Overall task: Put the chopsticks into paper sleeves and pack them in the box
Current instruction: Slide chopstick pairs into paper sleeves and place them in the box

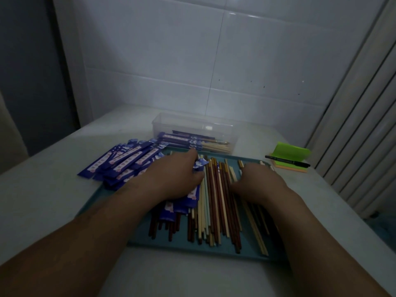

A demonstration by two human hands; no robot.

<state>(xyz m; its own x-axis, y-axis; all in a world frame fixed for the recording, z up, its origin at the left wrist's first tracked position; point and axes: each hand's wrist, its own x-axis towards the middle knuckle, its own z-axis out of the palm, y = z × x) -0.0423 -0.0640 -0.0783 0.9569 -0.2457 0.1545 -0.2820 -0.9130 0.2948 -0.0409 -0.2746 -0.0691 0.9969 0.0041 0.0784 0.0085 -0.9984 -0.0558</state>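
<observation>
Pale table [53,189] carries a teal tray [171,246] heaped with loose brown and cream chopsticks [216,202]; clear plastic box [192,125] behind it holds several sleeved pairs. Blue paper sleeves [124,160] fan off the tray's left edge. Left hand [177,179] curls round a blue sleeve; right hand [259,182] rests palm-down on chopsticks, grip unclear; pen [287,161] lies on green sticky notes [291,152].

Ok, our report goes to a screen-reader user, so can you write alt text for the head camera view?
A person's left hand grips a blue paper sleeve while the right hand rests on loose chopsticks on a teal tray. More sleeves lie left; a clear box of sleeved chopsticks stands behind, sticky notes and a pen to the right.
</observation>
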